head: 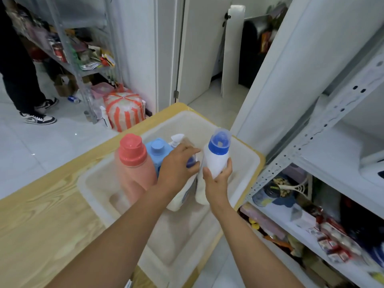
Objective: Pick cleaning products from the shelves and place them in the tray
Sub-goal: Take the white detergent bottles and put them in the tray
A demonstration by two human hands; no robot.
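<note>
Head cam: my right hand (218, 179) is clamped round the blue-capped white bottle (216, 161), holding it upright inside the tray (91, 183). My left hand (176, 167) has its fingers curled over the white jug (185, 196), probably steadying it so there's room for the bottle alongside.

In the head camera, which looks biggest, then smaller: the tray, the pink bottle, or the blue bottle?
1. white tray
2. pink bottle
3. blue bottle, though the pink one hides most of it, so its place is unsure.
</note>
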